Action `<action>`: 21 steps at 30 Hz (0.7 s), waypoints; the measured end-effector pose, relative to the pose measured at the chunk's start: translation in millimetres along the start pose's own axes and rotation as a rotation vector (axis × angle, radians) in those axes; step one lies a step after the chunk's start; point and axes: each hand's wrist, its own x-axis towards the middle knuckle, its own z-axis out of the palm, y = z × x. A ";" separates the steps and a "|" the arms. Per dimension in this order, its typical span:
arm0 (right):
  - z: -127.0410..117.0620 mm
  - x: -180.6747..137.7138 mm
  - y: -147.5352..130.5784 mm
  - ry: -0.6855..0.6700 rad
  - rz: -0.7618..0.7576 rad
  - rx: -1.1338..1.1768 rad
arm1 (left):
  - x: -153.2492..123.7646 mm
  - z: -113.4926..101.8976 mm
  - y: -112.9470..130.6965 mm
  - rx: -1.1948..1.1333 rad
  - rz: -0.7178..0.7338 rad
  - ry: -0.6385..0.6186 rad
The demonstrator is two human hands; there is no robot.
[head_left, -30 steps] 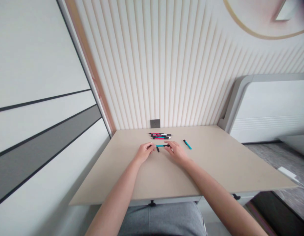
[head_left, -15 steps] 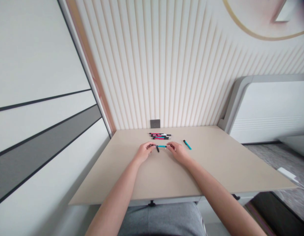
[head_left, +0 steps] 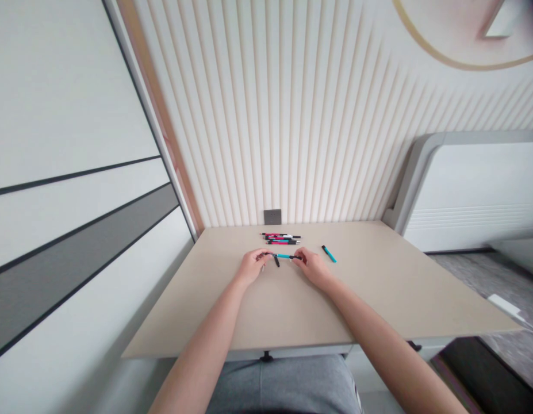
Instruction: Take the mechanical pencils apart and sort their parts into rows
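Between both hands a blue and black pen [head_left: 283, 256] lies level, just above or on the desk. My left hand [head_left: 251, 266] pinches its left end. At the other end, the fingers of my right hand [head_left: 311, 265] close on the black part. A short black piece [head_left: 277, 261] lies on the desk under the pen, and a thin light piece [head_left: 263, 268] shows by my left fingertips. Beyond the hands, several red, blue, white and black pens [head_left: 282, 238] form a pile. To the right rests a blue barrel with a black end [head_left: 329, 253].
The beige desk [head_left: 287, 310] meets a ribbed wall, where a dark socket plate [head_left: 272, 217] sits just above the back edge. A white cabinet [head_left: 76, 270] flanks the left side. At the right stand a bed's headboard [head_left: 468, 190] and a white item [head_left: 504, 305] near the desk corner.
My right fingers have shifted slightly along the pen's right end, and more of its black part shows there. My left hand keeps its pinch; the pile and loose pieces are unmoved.
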 end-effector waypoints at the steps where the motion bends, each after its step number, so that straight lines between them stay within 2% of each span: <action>1: -0.1 -0.1 -0.5 0.008 0.004 0.004 | 0.1 0.0 -0.1 0.002 0.000 0.000; 6: -1.3 -1.0 -4.6 -0.051 -0.007 -0.005 | -0.3 -0.2 1.3 -0.008 -0.004 -0.007; 10: -0.9 -1.9 -5.4 -0.033 -0.019 0.001 | -0.8 -0.8 3.2 -0.011 0.000 -0.026; 14: 0.7 -1.8 -2.9 -0.093 -0.019 -0.013 | -1.1 -1.1 3.7 -0.034 0.001 -0.027; 18: 1.8 -1.7 -1.1 -0.021 -0.007 -0.003 | -1.3 -1.0 3.0 -0.031 0.006 -0.036; 21: 1.4 -1.5 -1.4 -0.056 -0.030 -0.005 | -1.5 -0.8 2.7 -0.033 0.007 -0.028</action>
